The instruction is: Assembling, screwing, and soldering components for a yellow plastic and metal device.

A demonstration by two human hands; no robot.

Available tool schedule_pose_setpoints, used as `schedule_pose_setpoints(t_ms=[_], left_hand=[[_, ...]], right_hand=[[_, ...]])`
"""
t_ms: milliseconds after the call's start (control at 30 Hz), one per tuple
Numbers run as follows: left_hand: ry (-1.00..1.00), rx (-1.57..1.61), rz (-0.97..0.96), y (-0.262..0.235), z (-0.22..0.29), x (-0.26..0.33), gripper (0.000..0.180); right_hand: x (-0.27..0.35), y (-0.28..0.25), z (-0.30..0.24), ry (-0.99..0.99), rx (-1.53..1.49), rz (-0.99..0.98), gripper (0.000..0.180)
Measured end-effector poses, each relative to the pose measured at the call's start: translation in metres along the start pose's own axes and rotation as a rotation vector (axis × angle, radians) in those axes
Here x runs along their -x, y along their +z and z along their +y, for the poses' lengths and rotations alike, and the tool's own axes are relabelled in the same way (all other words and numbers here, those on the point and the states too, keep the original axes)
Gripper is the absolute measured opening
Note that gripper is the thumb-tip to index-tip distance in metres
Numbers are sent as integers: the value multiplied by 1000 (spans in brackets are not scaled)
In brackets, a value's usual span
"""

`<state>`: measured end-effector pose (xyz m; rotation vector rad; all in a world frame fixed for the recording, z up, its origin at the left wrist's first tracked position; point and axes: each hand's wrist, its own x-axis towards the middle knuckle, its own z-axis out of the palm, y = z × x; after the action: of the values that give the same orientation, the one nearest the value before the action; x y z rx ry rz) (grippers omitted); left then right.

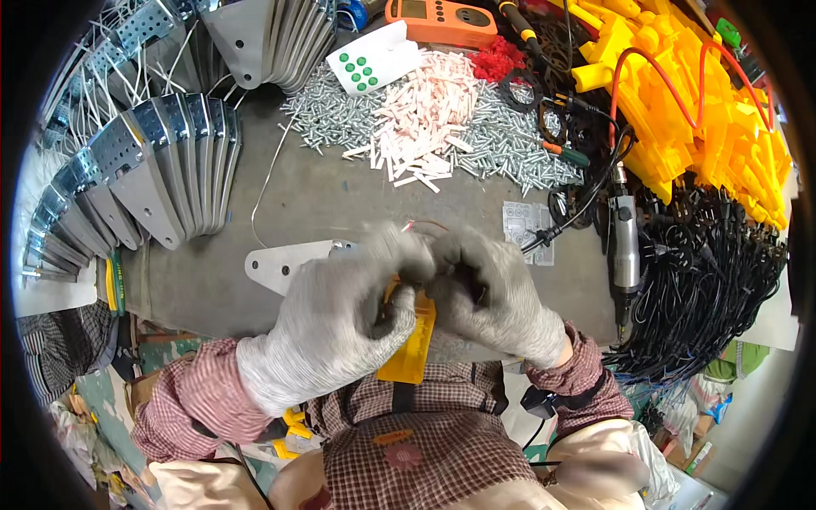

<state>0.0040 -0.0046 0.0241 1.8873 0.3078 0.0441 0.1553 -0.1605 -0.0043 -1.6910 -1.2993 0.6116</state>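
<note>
My two hands, in grey-white knit gloves, meet over the near middle of the table, slightly blurred. My left hand (327, 319) is closed, thumb and fingers pinched together. Closed too, my right hand (497, 302) has its fingers curled in against the left fingertips. A thin reddish wire (427, 223) arcs between the fingertips; their exact hold on it is hidden. Below the hands a yellow plastic part (412, 353) shows, its upper end covered by them. Partly under my left hand lies a grey metal bracket (287, 265) with holes. A black cable (544, 238) reaches toward my right hand.
Metal brackets (149, 187) stand in rows at left. Screws (518, 140) and pale small pieces (429, 102) are heaped at the back, near an orange meter (442, 21). At right are a powered screwdriver (626, 246), yellow parts (680, 102) and bundled black cables (697, 289).
</note>
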Motion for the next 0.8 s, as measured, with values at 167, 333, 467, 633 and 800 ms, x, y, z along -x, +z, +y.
schedule_pose_setpoints(t_ms=[167,333,467,633,800], left_hand=[[-51,318,-20,-5,-1,-9,24],[320,-366,1,-1,-18,-6,29],[136,285,103,10,-11,-3,25],[524,-543,188,17,-13,-1,25],[411,-238,319,26,-13,-5,31]], right_hand=[[0,1,-1,-166,96,66,20],[2,3,-1,68,-158,61,16],[7,-4,0,-144,127,6,17],[-2,-5,-19,263,12,-14,21],[12,0,-26,49,229,121,30]])
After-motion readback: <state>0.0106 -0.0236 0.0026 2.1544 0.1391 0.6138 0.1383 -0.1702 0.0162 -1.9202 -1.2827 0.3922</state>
